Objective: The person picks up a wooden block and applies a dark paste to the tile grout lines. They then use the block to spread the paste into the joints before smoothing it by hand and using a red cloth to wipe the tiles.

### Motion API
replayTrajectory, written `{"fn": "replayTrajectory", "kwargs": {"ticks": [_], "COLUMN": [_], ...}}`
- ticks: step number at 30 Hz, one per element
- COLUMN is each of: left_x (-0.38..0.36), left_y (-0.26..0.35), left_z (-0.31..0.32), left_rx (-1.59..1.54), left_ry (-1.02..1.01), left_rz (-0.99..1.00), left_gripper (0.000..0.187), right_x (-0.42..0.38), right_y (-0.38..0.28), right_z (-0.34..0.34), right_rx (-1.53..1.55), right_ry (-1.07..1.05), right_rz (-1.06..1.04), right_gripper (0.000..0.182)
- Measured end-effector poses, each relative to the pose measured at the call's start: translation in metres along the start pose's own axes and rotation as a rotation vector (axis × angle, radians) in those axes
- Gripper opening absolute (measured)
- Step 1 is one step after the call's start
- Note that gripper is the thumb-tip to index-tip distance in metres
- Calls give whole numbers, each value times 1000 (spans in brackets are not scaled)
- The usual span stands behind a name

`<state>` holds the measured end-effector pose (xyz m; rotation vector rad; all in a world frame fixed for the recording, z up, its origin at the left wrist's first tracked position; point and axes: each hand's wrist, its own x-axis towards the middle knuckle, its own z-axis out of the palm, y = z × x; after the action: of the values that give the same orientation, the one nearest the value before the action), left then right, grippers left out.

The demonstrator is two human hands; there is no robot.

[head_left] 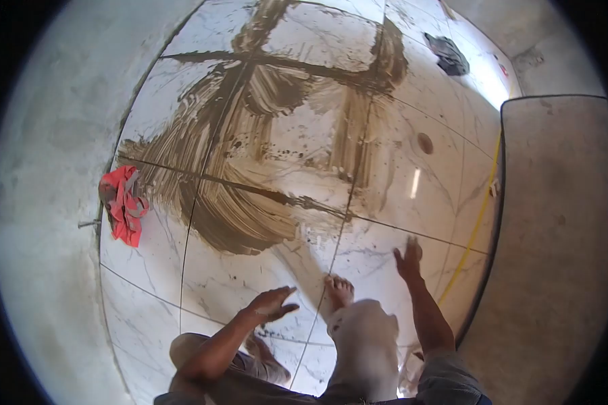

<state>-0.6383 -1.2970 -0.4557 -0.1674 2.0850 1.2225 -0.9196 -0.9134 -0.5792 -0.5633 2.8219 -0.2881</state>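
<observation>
My left hand [273,305] hovers above the marbled white floor tiles near my bent knee. It holds nothing, and its thumb stands apart from the stretched fingers. My right hand [409,259] is out to the right of my bare foot [339,291], fingers spread and with nothing visible in it. In front of both hands, wet brown-grey grout [243,226] is smeared in broad curved streaks over the tiles [378,253]. It also lies thick along several of the joints.
A red and grey cloth [123,206] lies by the left wall. Another dark grey cloth [447,55] is at the far right. A yellow strip or cord [478,226] runs beside a raised grey slab [554,236]. One brown spot [425,143] marks the tiles.
</observation>
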Motion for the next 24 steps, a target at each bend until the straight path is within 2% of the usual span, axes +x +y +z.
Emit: {"fn": "replayTrajectory", "kwargs": {"ticks": [1,2,3,4,6,7,9,10,11,12,13,14,15,16,17,18,19,20,21,22,24], "left_x": [-6,-9,-14,-19,-30,-40,-58,-72,-87,-106,-129,-149,-165,-186,-205,-222,-238,-248,-260,-278,-281], "left_y": [22,37,54,83,151,179,235,268,293,320,346,366,357,364,370,372,369,352,323,286,244], "left_z": [-6,-4,-4,-13,-31,-38,-62,-71,-91,-112,-130,-148,-152,-168,-184,-194,-198,-195,-182,-161,-149], "left_rx": [-149,-345,-539,-534,-1476,-1469,-2158,-1891,-1875,-2091,-2312,-2135,-2238,-2076,-1913,-1613,-1308,-1141,-969,-923,-840], "left_ry": [86,99,113,87,209,201,229,306,297,268,240,289,142,206,269,375,468,518,556,527,490], "left_rz": [-72,-142,-216,-227,-373,-392,-69,32,27,-26,-87,-40,240,193,155,24,-97,-260,-428,-502,-624], "left_gripper": [66,65,64,64,65,65,65,68,68,71,74,77,77,76,75,71,68,65,62,57,52], "right_x": [0,-1,-5,-14,-37,-46,-69,-66,-59,-54,-53,-46,-32,-42,-48,-68,-83,-102,-119,-143,-199], "right_y": [-56,-90,-146,-184,-252,-284,-319,-318,-314,-307,-285,-260,-240,-200,-167,-106,-79,-57,-44,-31,28], "right_z": [-40,-63,-114,-144,-211,-248,-303,-328,-348,-365,-349,-339,-374,-355,-374,-341,-381,-397,-427,-457,-446], "right_rx": [125,313,388,403,525,530,385,396,364,331,314,292,312,15,93,215,306,297,213,225,261], "right_ry": [-49,-77,-223,-276,-479,-553,-507,-495,-603,-719,-702,-672,-790,-626,-638,-510,-442,-408,-494,-463,-420], "right_rz": [-11,-118,-133,-249,-447,-549,-806,-794,-724,-659,-502,-346,-157,-83,49,80,-19,164,261,232,408], "right_gripper": [76,74,73,71,68,67,66,66,62,58,55,53,51,51,50,48,45,43,44,43,38]}}
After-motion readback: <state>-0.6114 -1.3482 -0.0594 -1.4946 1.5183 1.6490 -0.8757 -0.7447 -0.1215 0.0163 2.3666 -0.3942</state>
